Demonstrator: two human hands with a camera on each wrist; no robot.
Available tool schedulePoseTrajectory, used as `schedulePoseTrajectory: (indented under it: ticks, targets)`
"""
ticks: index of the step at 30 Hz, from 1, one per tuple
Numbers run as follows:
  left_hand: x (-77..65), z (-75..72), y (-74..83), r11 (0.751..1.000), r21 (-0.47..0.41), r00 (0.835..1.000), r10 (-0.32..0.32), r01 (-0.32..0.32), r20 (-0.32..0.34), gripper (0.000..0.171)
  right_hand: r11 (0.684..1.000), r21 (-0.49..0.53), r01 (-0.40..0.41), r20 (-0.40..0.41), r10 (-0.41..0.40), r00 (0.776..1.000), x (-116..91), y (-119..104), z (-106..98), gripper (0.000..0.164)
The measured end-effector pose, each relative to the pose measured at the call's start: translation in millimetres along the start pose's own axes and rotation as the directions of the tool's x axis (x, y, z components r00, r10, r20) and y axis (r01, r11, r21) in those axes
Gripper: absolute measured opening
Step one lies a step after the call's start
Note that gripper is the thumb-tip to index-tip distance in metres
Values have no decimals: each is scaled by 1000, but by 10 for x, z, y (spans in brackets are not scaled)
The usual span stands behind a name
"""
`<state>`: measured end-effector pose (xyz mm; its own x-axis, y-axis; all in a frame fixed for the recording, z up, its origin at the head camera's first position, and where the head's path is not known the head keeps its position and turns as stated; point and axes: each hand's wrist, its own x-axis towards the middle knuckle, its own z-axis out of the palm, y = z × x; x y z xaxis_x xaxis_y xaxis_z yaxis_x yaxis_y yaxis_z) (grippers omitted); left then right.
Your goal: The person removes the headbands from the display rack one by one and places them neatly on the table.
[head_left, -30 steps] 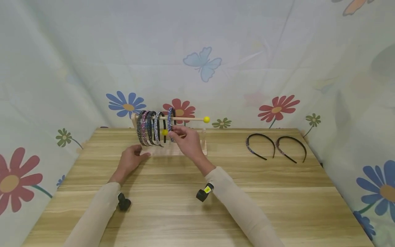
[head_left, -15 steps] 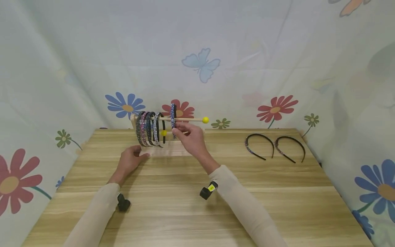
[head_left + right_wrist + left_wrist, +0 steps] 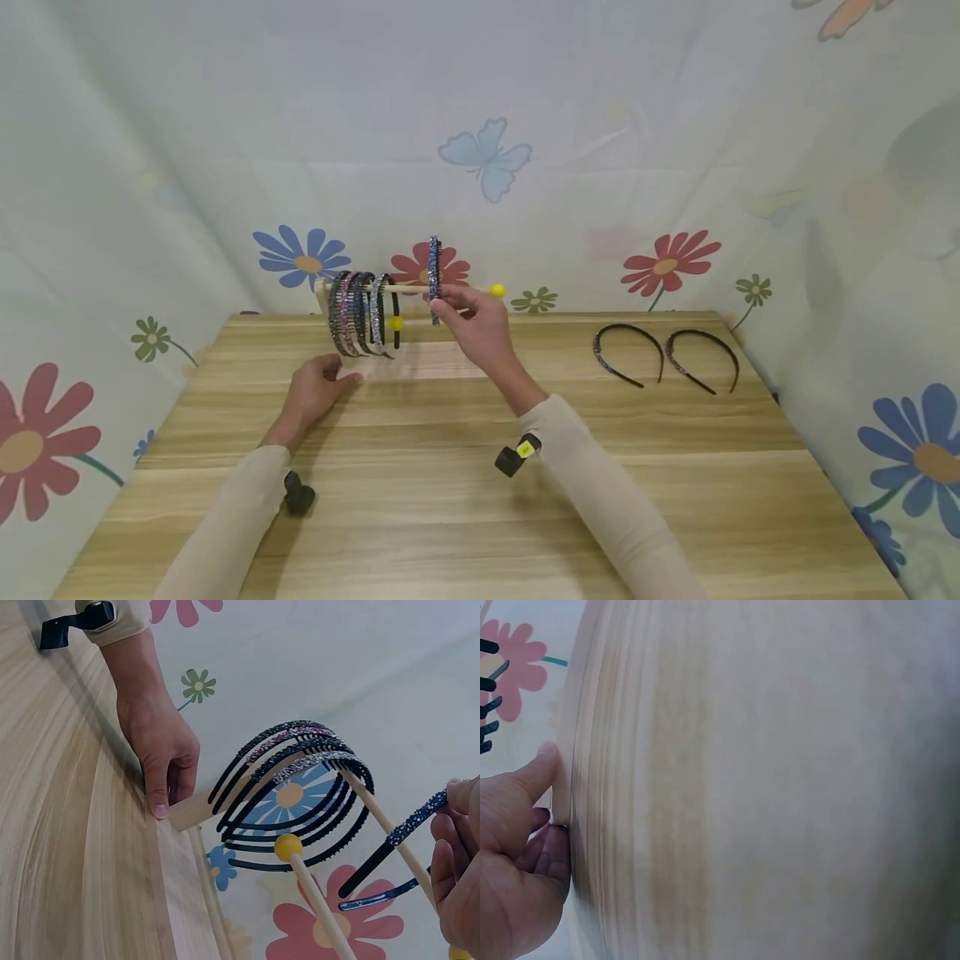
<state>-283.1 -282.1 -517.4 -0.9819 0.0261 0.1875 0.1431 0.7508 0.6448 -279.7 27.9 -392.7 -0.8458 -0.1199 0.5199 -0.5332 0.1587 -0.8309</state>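
My right hand (image 3: 480, 329) pinches a blue-purple sparkly headband (image 3: 433, 267) between thumb and fingers. In the right wrist view this headband (image 3: 414, 819) stands around the upper rod (image 3: 386, 817) of a wooden display stand, its black ends pointing toward the stand's left end. My left hand (image 3: 311, 390) grips the left corner of the stand's base (image 3: 431, 360), thumb on top and fingers curled at the edge, as the left wrist view shows. Several glittery headbands (image 3: 300, 746) hang together at the rod's left end. My right palm is partly out of the right wrist view.
Two black headbands with sparkly sections, one (image 3: 628, 354) beside the other (image 3: 702, 360), lie at the right of the wooden table (image 3: 420, 508). Yellow balls cap the upper rod (image 3: 497, 291) and a lower rod (image 3: 288, 847). A flowered cloth (image 3: 337, 125) hangs behind.
My right hand has moved right and slightly up along the upper rod with the blue-purple headband, away from the hanging group. My left hand has stayed on the stand's base.
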Motion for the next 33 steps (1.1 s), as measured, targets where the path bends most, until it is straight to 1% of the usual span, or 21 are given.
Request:
schedulePoseTrajectory:
  ticks: [14, 19, 25, 29, 33]
  targets:
    - [19, 7, -20, 1000, 0, 1000, -9, 9, -3, 35, 1000, 5, 19, -37, -18, 999, 40, -82, -238, 24]
    - [20, 10, -22, 1000, 0, 1000, -15, 15, -3, 34, 1000, -8, 1, -51, -2, 999, 33, -92, -336, 27]
    - [23, 13, -27, 1000, 6, 1000, 3, -3, -8, 35, 1000, -22, 7, -63, -8, 998, 33, -98, -438, 26]
    - [12, 13, -15, 1000, 3, 1000, 14, -14, -13, 37, 999, -37, -4, -71, 2, 998, 16, -111, -512, 26]
    - [0, 7, 10, 1000, -5, 1000, 18, -18, -13, 38, 998, -61, 10, -90, -15, 996, -6, -82, -587, 26]
